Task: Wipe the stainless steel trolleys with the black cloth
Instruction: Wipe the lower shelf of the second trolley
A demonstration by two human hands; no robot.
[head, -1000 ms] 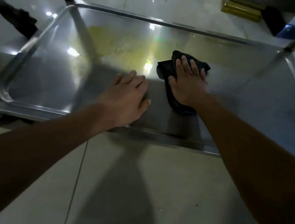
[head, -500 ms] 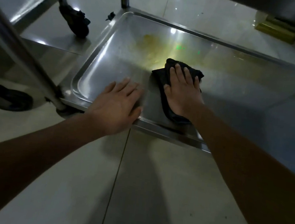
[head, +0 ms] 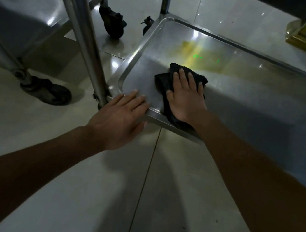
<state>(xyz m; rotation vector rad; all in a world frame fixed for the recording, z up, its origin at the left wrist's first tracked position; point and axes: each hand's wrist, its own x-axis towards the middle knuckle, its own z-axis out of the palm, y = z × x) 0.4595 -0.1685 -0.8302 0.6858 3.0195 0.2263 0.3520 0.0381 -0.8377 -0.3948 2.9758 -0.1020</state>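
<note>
1. I see my right hand (head: 186, 98) spread flat, fingers straight, pressing the black cloth (head: 165, 82) onto the trolley shelf (head: 246, 100) near its front left corner.
2. My left hand (head: 121, 115) lies open, fingers straight, on the shelf's front rim beside the corner post (head: 85, 36).
3. The shelf's raised rim runs close in front of and left of the cloth; bare steel stretches right and back.
4. A second trolley (head: 27, 4) stands to the left, its wheel (head: 47, 91) on the floor (head: 100, 196).

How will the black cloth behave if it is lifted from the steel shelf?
The black cloth is probably floppy: it lies folded under the right hand and drapes over the shelf rim. It looks light, and would likely slide easily on smooth steel.
</note>
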